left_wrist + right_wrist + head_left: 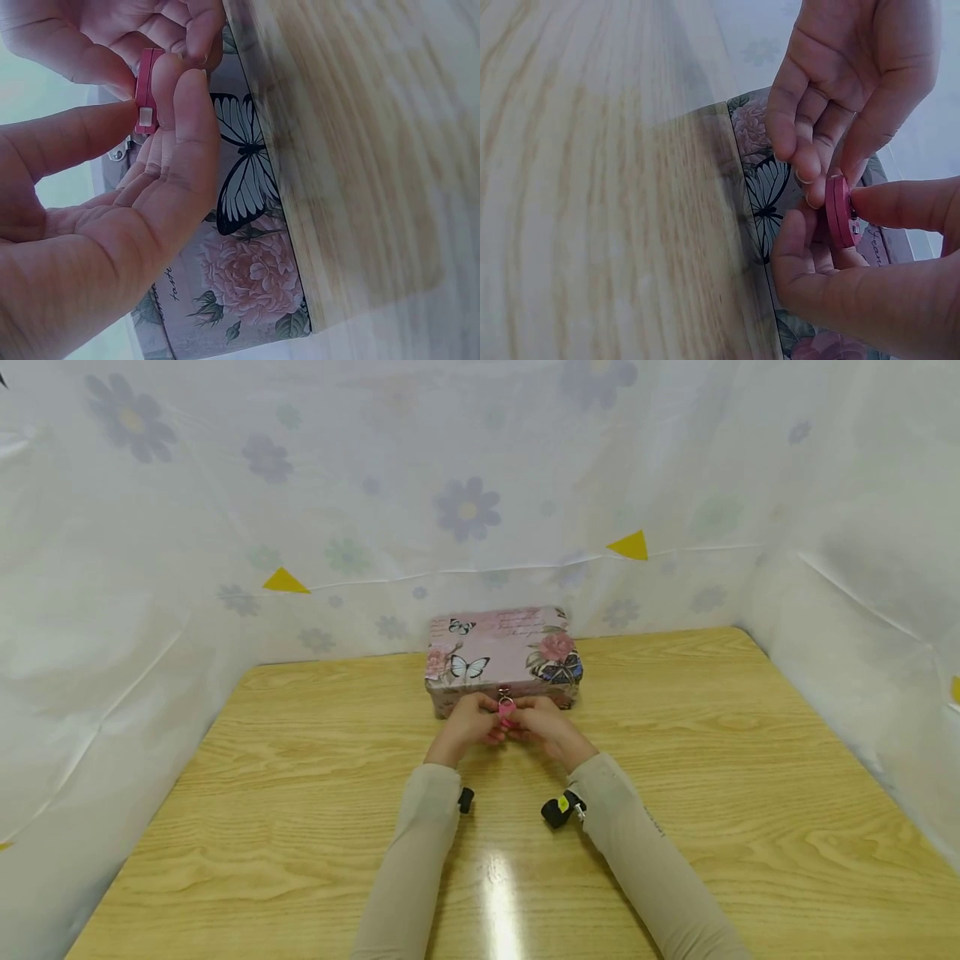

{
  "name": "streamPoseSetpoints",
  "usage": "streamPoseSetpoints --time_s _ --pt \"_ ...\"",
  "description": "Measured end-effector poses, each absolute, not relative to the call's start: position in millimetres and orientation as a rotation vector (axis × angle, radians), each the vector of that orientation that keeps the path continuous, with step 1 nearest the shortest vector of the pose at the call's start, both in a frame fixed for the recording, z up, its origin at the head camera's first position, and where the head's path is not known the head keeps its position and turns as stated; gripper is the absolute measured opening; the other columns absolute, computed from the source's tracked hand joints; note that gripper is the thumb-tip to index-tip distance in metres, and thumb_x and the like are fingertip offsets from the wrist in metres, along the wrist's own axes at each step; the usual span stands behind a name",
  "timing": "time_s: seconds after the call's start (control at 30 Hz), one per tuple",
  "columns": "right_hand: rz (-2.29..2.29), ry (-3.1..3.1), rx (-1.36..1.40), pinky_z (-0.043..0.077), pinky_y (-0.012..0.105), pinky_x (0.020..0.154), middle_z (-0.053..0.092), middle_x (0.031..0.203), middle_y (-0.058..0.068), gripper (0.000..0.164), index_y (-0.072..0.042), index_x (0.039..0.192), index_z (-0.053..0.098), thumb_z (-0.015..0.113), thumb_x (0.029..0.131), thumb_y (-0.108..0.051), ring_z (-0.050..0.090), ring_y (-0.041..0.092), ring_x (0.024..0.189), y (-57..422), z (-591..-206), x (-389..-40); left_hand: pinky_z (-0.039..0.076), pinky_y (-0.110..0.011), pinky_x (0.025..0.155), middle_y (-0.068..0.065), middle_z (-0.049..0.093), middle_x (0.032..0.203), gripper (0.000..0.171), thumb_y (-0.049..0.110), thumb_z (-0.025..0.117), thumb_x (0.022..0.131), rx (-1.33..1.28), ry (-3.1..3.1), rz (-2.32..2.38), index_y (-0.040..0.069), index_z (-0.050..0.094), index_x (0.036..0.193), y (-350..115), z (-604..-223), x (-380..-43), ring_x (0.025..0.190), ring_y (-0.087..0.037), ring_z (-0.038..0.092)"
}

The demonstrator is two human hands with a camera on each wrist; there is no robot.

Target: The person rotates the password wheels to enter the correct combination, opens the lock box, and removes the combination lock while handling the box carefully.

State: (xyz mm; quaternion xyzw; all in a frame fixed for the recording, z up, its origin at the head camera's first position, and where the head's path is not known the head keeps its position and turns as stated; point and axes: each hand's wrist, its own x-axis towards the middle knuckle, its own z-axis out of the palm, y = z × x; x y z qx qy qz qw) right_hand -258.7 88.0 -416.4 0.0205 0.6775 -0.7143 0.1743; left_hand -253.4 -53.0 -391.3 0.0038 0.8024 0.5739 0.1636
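A small pink padlock [506, 710] hangs by its ring-like shackle at the metal clasp [504, 691] on the front of a pink tin box [498, 647]. Butterflies and roses decorate the box. From the left, my left hand [470, 721] pinches the padlock between thumb and fingers. My right hand [546, 724] grips its other side, with the thumb on the face seen in the right wrist view. The padlock's red-pink body [145, 90] shows edge-on in the left wrist view, a pale square on its edge. Fingers hide part of it.
The box stands on a wood-grain table [315, 827] near its back edge. Behind the table hangs a white flowered curtain [375, 502] with yellow triangles on it. Black straps [558, 810] are worn at both wrists.
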Motion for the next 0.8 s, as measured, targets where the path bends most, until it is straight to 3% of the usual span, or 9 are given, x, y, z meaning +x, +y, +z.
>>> streamPoseSetpoints --time_s 0.8 --pt "-1.992 1.908 0.031 0.053 0.027 0.078 0.061 0.081 0.002 0.031 0.019 0.121 0.049 0.048 0.096 0.0 0.06 0.008 0.072 90.8 -416.8 -259.8 0.058 -0.039 0.072 -0.021 0.064 0.085 0.02 -0.006 0.051 0.095 0.001 2.271 1.645 -0.013 0.05 0.113 -52.6 -388.9 -252.0 0.062 -0.019 0.059"
